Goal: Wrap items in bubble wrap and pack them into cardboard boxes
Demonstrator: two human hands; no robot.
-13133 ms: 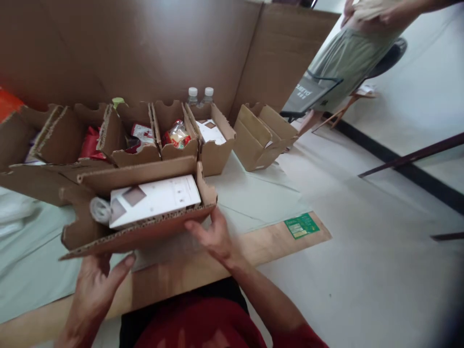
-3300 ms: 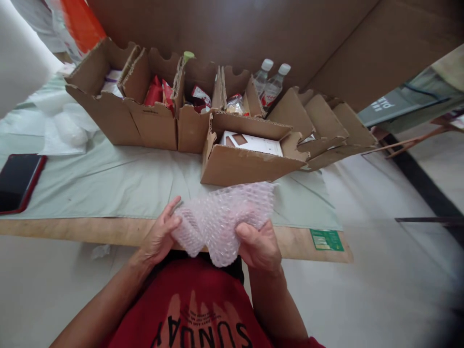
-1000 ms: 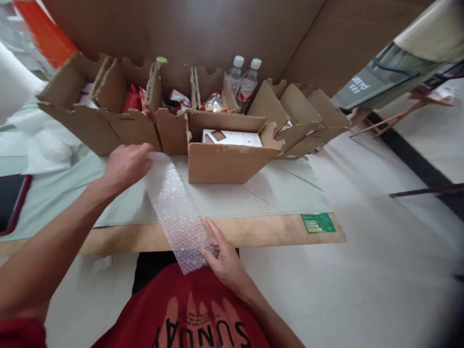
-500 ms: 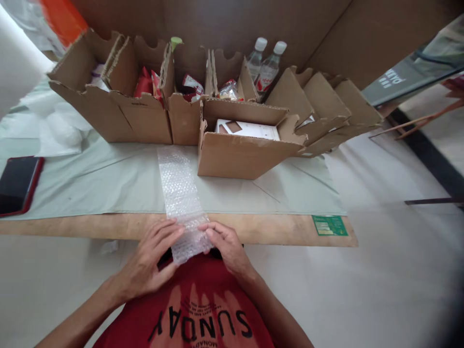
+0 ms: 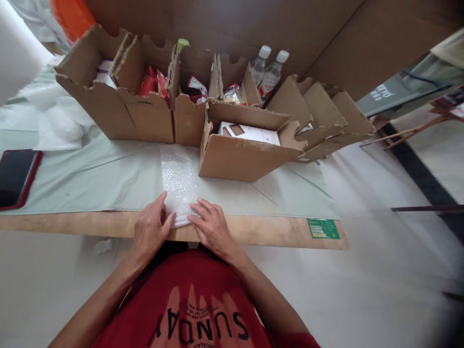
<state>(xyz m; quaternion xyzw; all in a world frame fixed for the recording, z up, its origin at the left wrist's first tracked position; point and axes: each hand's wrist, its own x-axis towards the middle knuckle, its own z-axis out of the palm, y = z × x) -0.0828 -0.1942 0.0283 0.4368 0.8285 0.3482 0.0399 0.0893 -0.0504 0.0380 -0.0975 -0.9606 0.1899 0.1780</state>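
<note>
A strip of clear bubble wrap [image 5: 179, 176] lies lengthwise on the green cloth, its near end folded back at the table's front edge. My left hand [image 5: 152, 224] grips the lower left corner of the strip, with the thumb against the fold and the index finger stretched along the side. On the opposite edge, my right hand [image 5: 212, 227] has its bent fingers on top of the wrap and holds the near right corner. What lies inside the fold, if anything, cannot be made out.
A cardboard holder [image 5: 248, 154] with a white box stands just beyond the wrap. Behind it runs a row of cardboard bins [image 5: 148, 116] holding packets, beside two clear bottles [image 5: 270, 77]. A phone [image 5: 18, 176] lies at left, a green label [image 5: 324, 228] at the right front edge.
Both hands have moved forward from my lap onto the table edge, bringing the near end of the bubble wrap with them. The strip now looks shorter, folded at its near end.
</note>
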